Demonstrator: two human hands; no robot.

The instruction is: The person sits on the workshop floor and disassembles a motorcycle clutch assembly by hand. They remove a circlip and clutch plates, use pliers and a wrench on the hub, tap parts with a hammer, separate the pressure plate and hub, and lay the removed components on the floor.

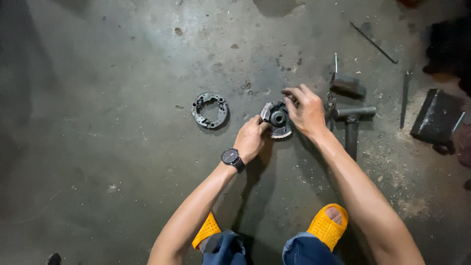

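A stained concrete floor (122, 64) stretches wide and bare to the left of both hands. A dark block (436, 117) lies well right of the fingers, near the floor's right edge. A T-shaped metal tool (351, 120) sits just right of the right hand (306, 113), whose fingers are clamped over the round clutch part (277, 119). The left hand (251, 140) grips that part's lower left rim. A flat metal ring plate (210, 110) lies apart, left of the fingers.
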